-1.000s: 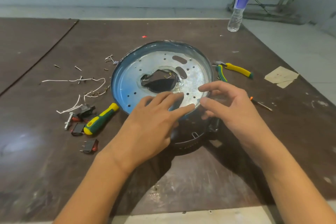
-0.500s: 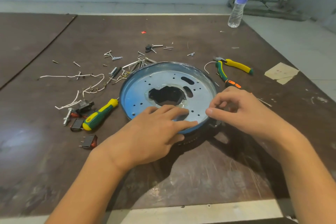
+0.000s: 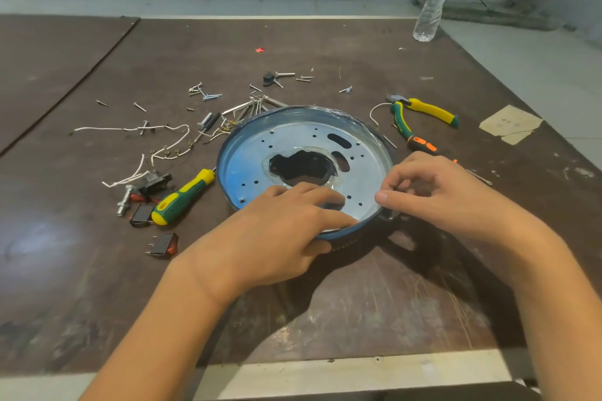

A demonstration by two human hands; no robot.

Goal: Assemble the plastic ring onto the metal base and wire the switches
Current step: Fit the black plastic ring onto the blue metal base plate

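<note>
Big brown table (image 3: 325, 52), worn and scratched. Flat in the middle of it, the round metal base (image 3: 247, 153): shiny and a bit blue, like a shallow dish with a raised rim. Lots of little round holes in it, two long slots, and one big hole with a bumpy edge in the middle. Under the near edge, a strip of the black plastic ring (image 3: 347, 246) peeking out, right against the base.

On the near part of the base, the left hand (image 3: 280, 231), laid flat with straight fingers pressing down, thumb against the outside edge, nothing grabbed. At the right rim, the right hand (image 3: 439, 192) with curled fingers, thumb and fingertip pinching the rim.

Far back on the right, a clear water bottle (image 3: 431, 6), standing up. Right of the base, yellow and green pliers (image 3: 430, 112). Left of the base, a green and yellow screwdriver (image 3: 182, 198), its tip near the rim. Near its handle, black and red switches (image 3: 163, 244). Further left, thin white wires (image 3: 130, 128). Behind the base, loose screws (image 3: 202, 91).
</note>
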